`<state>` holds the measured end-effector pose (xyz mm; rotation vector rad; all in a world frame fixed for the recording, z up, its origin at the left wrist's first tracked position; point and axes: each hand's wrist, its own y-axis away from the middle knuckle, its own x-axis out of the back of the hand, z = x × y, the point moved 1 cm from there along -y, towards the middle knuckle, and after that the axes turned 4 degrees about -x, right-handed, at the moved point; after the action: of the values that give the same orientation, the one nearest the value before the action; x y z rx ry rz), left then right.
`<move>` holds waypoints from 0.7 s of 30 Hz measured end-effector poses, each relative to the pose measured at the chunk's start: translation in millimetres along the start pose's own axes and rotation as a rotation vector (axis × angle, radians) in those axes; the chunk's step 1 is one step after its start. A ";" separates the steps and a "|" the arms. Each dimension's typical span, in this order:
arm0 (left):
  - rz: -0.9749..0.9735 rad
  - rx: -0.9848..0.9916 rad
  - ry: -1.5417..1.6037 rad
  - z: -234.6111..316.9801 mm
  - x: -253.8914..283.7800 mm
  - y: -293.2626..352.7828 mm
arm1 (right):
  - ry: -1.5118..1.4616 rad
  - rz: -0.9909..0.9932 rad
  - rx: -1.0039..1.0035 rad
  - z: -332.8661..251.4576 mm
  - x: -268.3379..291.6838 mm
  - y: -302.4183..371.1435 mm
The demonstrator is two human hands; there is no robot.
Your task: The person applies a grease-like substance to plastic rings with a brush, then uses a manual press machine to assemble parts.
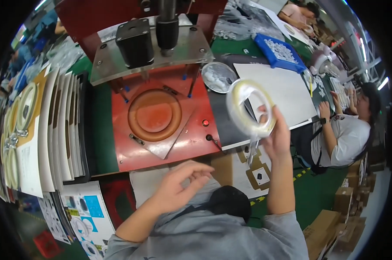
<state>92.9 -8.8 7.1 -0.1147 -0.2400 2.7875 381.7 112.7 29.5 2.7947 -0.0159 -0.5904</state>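
In my right hand (pixel 279 141) is a white and pale-yellow ring (pixel 236 106), tilted up to the right of the press, its surface shiny like clear plastic. My fingers grip its lower right edge, and a thin clear strip or cord hangs below it. My left hand (pixel 183 183) hovers in front of the press with its fingers loosely bent and apart, holding nothing. Ahead of it lies the press's red base (pixel 191 149), which carries a round orange-brown ring mould (pixel 137 130) on a tilted square plate.
Above the mould hang a clear press plate (pixel 100 71) and a black cylinder (pixel 167 32). A round dish (pixel 215 86) of white pieces and a blue tray (pixel 300 67) stand at right. Upright cardboard sheets (pixel 52 143) fill the left. Other people sit at right, one nearby (pixel 350 134).
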 end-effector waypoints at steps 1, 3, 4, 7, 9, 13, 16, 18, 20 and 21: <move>-0.009 -0.003 0.001 -0.9 -4.3 2.9 | -0.106 0.068 0.007 -14.5 12.5 -9.0; -0.110 0.027 -0.080 -6.7 -13.2 3.9 | -0.065 0.172 0.137 -30.0 77.5 -37.8; -0.113 0.022 -0.079 -7.5 -16.1 4.6 | -0.032 0.208 0.180 -34.1 109.9 -55.3; -0.134 0.054 -0.110 -7.0 -11.5 13.1 | -0.023 0.418 0.148 -45.1 180.7 -102.5; -0.093 0.090 -0.131 -10.5 -2.4 24.2 | -0.093 0.447 0.139 -44.5 203.4 -134.1; 0.029 0.214 -0.100 -27.5 28.4 51.4 | -0.193 0.193 0.061 -64.7 286.4 -147.1; 0.347 0.412 -0.088 -36.1 59.8 97.1 | 0.019 0.163 0.112 -24.3 188.9 -131.0; 0.556 0.421 -0.128 -41.5 78.6 119.3 | 0.071 -0.037 0.099 -24.7 154.6 -99.3; 0.780 0.446 -0.226 -45.0 99.5 151.0 | 0.109 -0.001 0.169 -0.9 78.3 -49.7; 0.895 0.484 -0.251 -40.8 109.8 163.0 | 0.294 0.015 0.110 6.7 47.5 -22.4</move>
<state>-59.0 -116.6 -67.7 0.3286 0.5787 3.6339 421.5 129.1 -1.4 2.9568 -0.0093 -0.1750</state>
